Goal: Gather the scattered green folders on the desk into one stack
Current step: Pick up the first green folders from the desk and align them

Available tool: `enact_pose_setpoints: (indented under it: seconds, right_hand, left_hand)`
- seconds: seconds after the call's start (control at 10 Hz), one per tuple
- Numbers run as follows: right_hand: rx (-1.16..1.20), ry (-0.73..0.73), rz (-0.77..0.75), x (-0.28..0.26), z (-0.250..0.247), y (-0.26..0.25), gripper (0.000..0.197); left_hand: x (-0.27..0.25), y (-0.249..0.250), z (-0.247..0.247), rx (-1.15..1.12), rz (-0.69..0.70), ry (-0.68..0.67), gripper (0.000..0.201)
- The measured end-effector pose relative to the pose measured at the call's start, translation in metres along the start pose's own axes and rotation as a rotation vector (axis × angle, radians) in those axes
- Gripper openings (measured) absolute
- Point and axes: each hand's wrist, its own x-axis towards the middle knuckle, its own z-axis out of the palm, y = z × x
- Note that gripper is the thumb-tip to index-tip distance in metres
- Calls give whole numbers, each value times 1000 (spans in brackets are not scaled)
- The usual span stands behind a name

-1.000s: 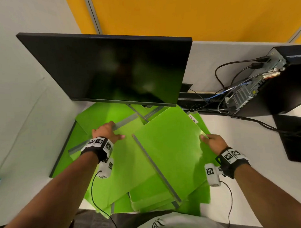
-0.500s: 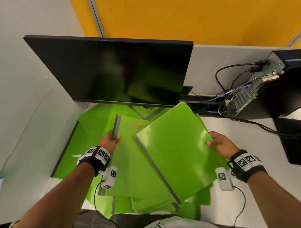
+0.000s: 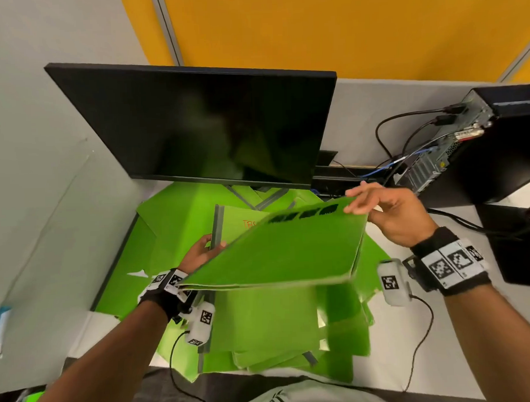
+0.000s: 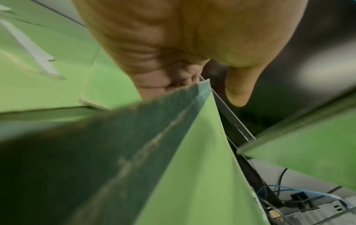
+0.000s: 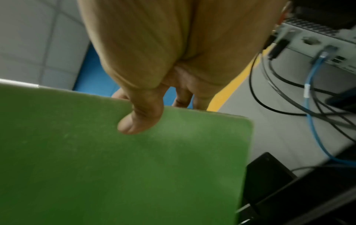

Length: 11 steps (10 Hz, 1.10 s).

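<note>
Several green folders [image 3: 180, 228] lie overlapping on the desk below the monitor. My right hand [image 3: 378, 209] pinches the far corner of one green folder [image 3: 283, 251] and holds it lifted and tilted above the pile; thumb [image 5: 138, 120] lies on its face [image 5: 134, 167]. My left hand [image 3: 204, 251] grips the grey spine edge of a second folder [image 3: 246, 222] with orange writing, raised off the pile. In the left wrist view the fingers [image 4: 238, 91] curl round that folder's edge [image 4: 183, 152].
A black monitor [image 3: 207, 124] stands just behind the folders. A computer case [image 3: 481, 139] with cables [image 3: 406, 165] sits at the right rear. A grey partition wall [image 3: 46, 178] bounds the left. More folders [image 3: 268, 345] overhang the desk's near edge.
My right hand has lifted its folder up off the pile and tilted it nearly flat. My left hand has raised its folder by the spine edge.
</note>
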Motion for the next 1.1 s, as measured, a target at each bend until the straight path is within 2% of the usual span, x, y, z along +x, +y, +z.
enact_pose_setpoints:
  seconds: [0.1, 0.2, 0.3, 0.4, 0.5, 0.6, 0.7, 0.8, 0.9, 1.0, 1.1]
  right_hand:
    - [-385, -182, -41, -6, 8, 28, 10]
    - [-548, -234, 65, -18, 14, 71, 52]
    - [-648, -217, 164, -30, 14, 97, 60]
    - [-692, -281, 234, -47, 13, 115, 59]
    - [-754, -399, 330, -59, 24, 125, 52]
    - [-813, -457, 372, -64, 42, 125, 42]
    - [-779, -440, 456, -69, 56, 126, 65]
    - [-502, -6, 665, -74, 60, 123, 64]
    - [-130, 261, 906, -73, 64, 115, 82]
    - [-106, 327, 1099, -73, 57, 121, 90]
    - [-89, 455, 1076, -79, 40, 138, 64]
  left_hand:
    - [-4, -4, 3, -134, -43, -65, 18]
    - [-9, 6, 12, -160, -100, -48, 21]
    - [-12, 5, 19, -180, -61, -121, 20]
    - [-17, -2, 22, -111, -52, -142, 13]
    - [-17, -21, 21, 202, 71, -112, 60]
    - [-17, -36, 30, 404, 63, -149, 92]
    - [-34, -25, 48, 385, 128, -112, 60]
    - [-39, -20, 63, 230, 153, -156, 64]
    - [-37, -14, 80, 169, 148, -167, 76]
    - [-33, 2, 102, 100, 180, -176, 79]
    - [-19, 10, 109, 115, 164, -233, 76]
